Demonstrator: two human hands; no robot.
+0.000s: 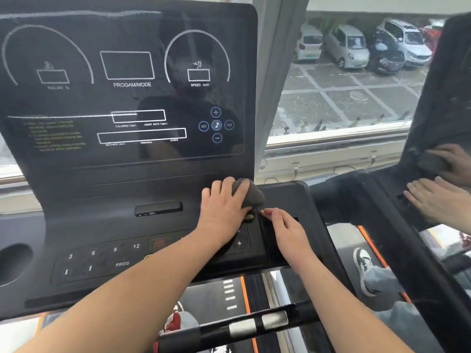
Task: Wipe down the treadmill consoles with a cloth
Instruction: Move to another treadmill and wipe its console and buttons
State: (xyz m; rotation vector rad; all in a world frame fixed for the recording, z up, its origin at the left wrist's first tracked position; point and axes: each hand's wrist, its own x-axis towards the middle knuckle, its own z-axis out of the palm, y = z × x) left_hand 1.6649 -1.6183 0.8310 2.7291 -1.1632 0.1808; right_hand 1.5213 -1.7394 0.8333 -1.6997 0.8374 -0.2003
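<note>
At the far left of the console [76, 179] a round cup recess [12, 263] is seen, and next to it a row of number keys [102, 253] on the sloped lower panel. Above them stands the dark glossy display [127, 98], switched off, in which the room is reflected.

Toward the right end of the console the left hand [224, 210] is laid over a dark grey cloth [248, 193]. The cloth is bunched under the curled fingers and pressed into the corner where the upright panel meets the lower one. It is probably held bunched so that it can be pushed into this corner. A small yellowish thing is seen just below the cloth; what it is cannot be told.

Just beside it, the right hand [288, 233] is kept open, its nearly straight fingertips touching the edge of a side tray [280, 253], apparently for support.

Below, a handlebar [254, 324] with metal sensor plates crosses in front of the belt [216, 296].

Further right, a window [344, 98] gives on parked cars [349, 47]. At the far right a second console [446, 110] is found, on which another person's hand [441, 200] is laid flat; a shoe [367, 268] is visible under it.
</note>
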